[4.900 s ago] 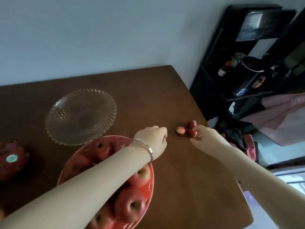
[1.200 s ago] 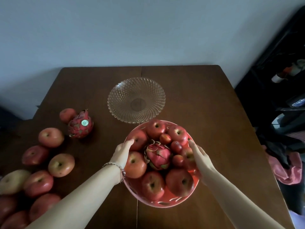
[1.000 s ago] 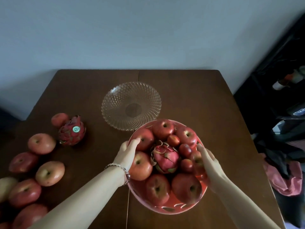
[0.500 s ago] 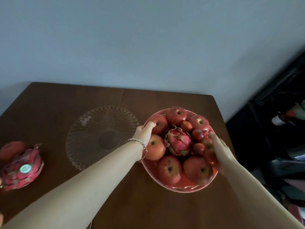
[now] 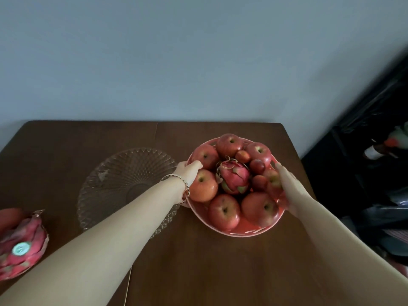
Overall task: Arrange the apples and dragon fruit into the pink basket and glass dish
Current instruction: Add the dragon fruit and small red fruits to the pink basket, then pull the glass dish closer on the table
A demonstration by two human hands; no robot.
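Compared with half a second ago, the pink basket point(image 5: 234, 232) now sits further to the right on the brown table point(image 5: 198, 272), near its far right corner, and both hands hold it as before.

Nearest to the camera, at the left edge, a dragon fruit point(image 5: 21, 246) lies on the table; it is pink-red with a round green sticker. Just behind it, a reddish fruit point(image 5: 10, 217) is cut by the frame edge.

Further in, the left hand point(image 5: 187, 172), with a thin bracelet point(image 5: 176, 180) at the wrist, curls its fingers over the left rim of the basket, touching an apple. The right hand point(image 5: 289, 191) is pressed flat against the right rim, fingers closed around it.

The basket is round, with slots in its wall, and it is full: big red apples point(image 5: 224, 212) make a ring, a second dragon fruit point(image 5: 235, 177) with green-tipped scales lies in the middle, and some small dark red fruits point(image 5: 257, 166) sit to its right.

Left of the basket, partly under the left forearm, the glass dish point(image 5: 123, 173) rests on the table. It is clear, with a ribbed pattern and a scalloped edge, and holds no fruit.
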